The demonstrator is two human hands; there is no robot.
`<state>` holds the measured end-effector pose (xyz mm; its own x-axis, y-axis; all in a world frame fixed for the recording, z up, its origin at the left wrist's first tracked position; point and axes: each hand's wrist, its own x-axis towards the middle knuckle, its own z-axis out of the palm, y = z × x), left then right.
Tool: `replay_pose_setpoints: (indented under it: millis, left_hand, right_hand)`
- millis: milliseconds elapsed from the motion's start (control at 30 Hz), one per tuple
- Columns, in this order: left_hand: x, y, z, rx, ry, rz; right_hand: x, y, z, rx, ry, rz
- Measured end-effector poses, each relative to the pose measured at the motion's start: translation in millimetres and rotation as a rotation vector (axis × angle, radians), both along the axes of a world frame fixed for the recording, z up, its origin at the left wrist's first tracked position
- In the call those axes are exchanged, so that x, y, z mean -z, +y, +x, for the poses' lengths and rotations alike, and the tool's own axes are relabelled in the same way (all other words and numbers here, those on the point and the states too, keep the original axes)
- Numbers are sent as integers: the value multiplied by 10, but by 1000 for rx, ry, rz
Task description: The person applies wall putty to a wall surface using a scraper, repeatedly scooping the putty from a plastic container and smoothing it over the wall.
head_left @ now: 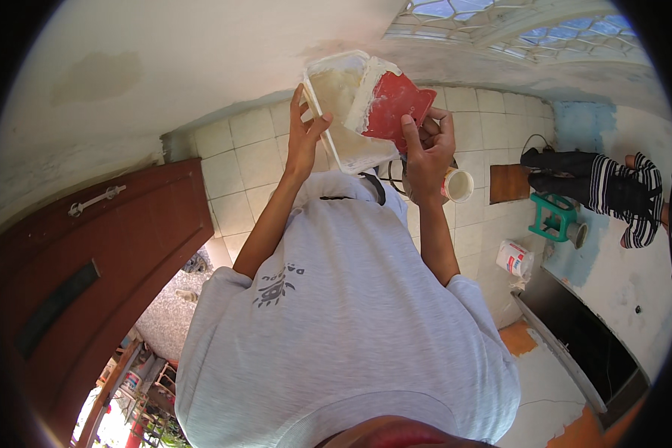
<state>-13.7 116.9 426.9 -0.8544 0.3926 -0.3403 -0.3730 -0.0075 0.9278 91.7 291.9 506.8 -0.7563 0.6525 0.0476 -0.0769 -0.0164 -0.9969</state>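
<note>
up against the pale wall, at chest height, the person is working with both hands raised. starting from the left, a brown wooden door (104,254) with a metal handle is standing by the tiled floor (239,164). next, the left hand (304,134) is gripping the near left rim of a white rectangular tray (343,97), thumb curled over the edge and fingers wrapped behind it; the tray is tilting toward the person and is smeared with pale putty. moving right, a red scraper blade (396,104) is lying across the tray's right side, its edge coated in white paste. the right hand (428,145) is pinching the blade's lower corner between thumb and fingers, closed tightly on it. just below that hand, a small white cup (458,184) is sitting on the floor. farther right, a green plastic stool (554,216) is standing near the blue-patched wall, with a white bucket (515,259) lying near it. at the far right, another person in a striped shirt (627,198) is crouching on the floor, well apart from the tray.
</note>
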Motion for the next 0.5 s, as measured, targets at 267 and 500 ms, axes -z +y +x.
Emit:
replay_pose_setpoints:
  millis: [267, 500]
  left_hand:
    - [16, 11, -68, -46, 57, 46]
    - [17, -14, -175, -27, 92, -23]
  right_hand:
    - [122, 44, -116, -59, -26, 36]
    - [164, 31, -253, -126, -69, 108]
